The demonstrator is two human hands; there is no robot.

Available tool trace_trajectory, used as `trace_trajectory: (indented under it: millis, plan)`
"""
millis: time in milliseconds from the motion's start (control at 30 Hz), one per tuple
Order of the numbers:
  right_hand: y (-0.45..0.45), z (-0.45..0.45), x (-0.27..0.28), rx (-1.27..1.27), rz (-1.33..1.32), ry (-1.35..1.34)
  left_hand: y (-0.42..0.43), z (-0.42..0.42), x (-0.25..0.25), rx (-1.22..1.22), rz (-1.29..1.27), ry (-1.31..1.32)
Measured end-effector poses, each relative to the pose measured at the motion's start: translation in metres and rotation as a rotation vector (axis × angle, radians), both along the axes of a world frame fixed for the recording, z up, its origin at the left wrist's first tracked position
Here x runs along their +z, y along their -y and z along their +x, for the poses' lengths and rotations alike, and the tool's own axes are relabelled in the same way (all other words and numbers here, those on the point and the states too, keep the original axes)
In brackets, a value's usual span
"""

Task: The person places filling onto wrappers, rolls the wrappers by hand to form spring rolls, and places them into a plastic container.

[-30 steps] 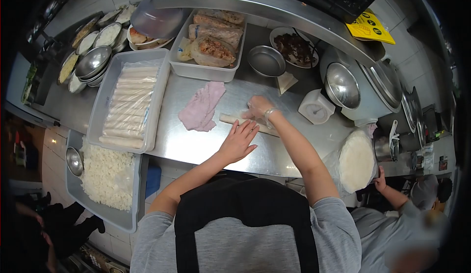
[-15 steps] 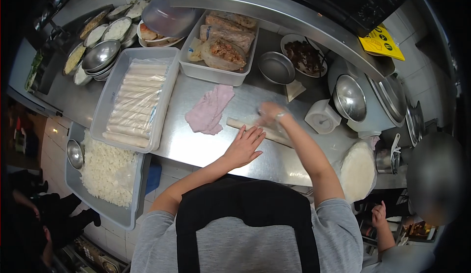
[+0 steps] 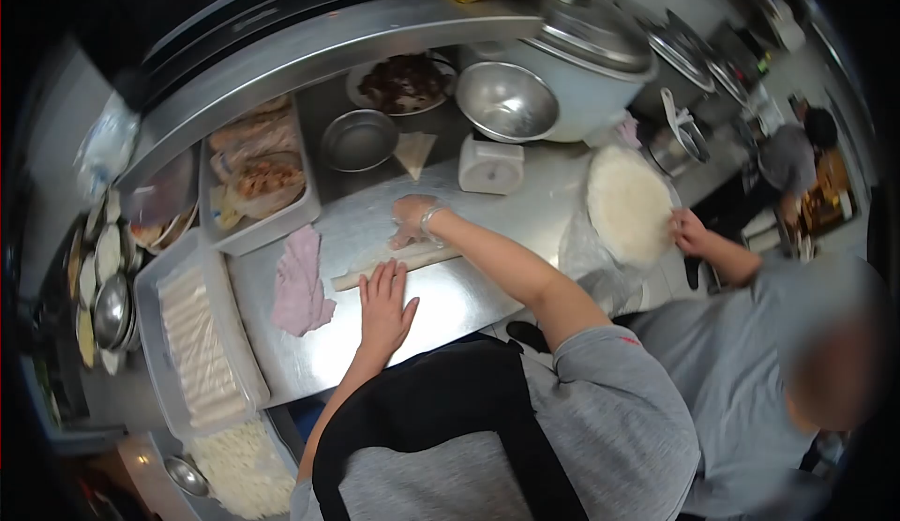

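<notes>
Hands [image 3: 382, 304] at pale roll [image 3: 426, 259], pink cloth [image 3: 300, 287]

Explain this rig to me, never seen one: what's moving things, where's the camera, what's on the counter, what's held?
No machine here: a person works with their own two hands. The one camera sits on that person's head, looking forward and down.

On the shiny steel counter lie a crumpled pink cloth, a long translucent plastic tub of pale rolls, a round grey metal pan and a boxy white scale.

The left hand lays its fingers on a thin, pale roll. The right hand, apparently in a clear glove, is at the roll's far side; whether it grips anything can't be told.

The hand at the right belongs to someone else.
</notes>
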State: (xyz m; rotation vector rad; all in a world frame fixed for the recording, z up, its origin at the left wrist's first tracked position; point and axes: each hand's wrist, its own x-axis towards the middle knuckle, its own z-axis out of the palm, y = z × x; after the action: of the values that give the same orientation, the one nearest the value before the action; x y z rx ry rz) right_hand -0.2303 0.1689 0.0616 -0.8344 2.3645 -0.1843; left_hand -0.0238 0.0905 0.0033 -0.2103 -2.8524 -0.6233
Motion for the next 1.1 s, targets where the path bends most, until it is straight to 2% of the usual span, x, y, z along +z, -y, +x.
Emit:
trace_trajectory:
  millis: [167,267,400,467,533,600,700,733,800,867,933,967,1033,1067,1100]
  plan:
    - [-0.08,-0.015,-0.013,-0.013,0.032,-0.03,-0.003,0.0,0.001,0.031,-0.011,-0.001]
    - [-0.081,-0.012,-0.009,-0.073,0.064,-0.025,-0.003,0.0,0.001,0.027,-0.014,-0.011]
    - [-0.037,-0.006,-0.01,-0.072,0.017,0.085,-0.001,0.0,-0.002,0.025,0.0,-0.006]
    - [-0.028,-0.006,-0.019,-0.028,-0.023,-0.128,0.001,0.001,-0.002,0.05,0.008,0.005]
    - [-0.046,-0.013,-0.02,-0.001,-0.048,-0.129,0.002,0.001,-0.002,0.027,0.0,0.004]
    - [-0.069,-0.023,-0.013,-0.033,0.083,0.042,0.004,0.003,0.0,0.05,-0.005,-0.017]
    - [-0.09,-0.03,-0.002,0.066,0.092,-0.107,0.002,0.005,0.001,0.042,-0.009,-0.032]
    - [-0.086,-0.035,0.001,0.069,0.095,-0.111,0.002,0.004,0.002,0.043,-0.016,-0.021]
    - [-0.053,-0.035,0.029,-0.041,-0.126,-0.166,0.001,0.003,0.004,0.042,-0.034,-0.011]
    - [-0.016,-0.04,0.066,-0.127,-0.191,-0.162,0.001,0.003,0.004,0.044,-0.044,0.007]
    - [0.015,-0.064,0.059,-0.158,-0.355,-0.372,0.002,0.002,0.001,0.044,-0.035,0.003]
    - [0.03,-0.08,0.054,-0.147,-0.367,-0.37,0.001,0.002,0.0,0.04,-0.016,-0.001]
    - [0.061,-0.104,0.049,-0.061,-0.212,-0.464,0.002,0.003,0.001,0.039,-0.02,0.009]
    - [0.067,-0.099,0.06,-0.07,-0.16,-0.425,0.002,0.003,0.001,0.04,-0.016,0.021]
    - [0.075,-0.107,0.045,-0.056,-0.178,-0.432,0.002,0.003,0.0,0.042,-0.014,0.031]
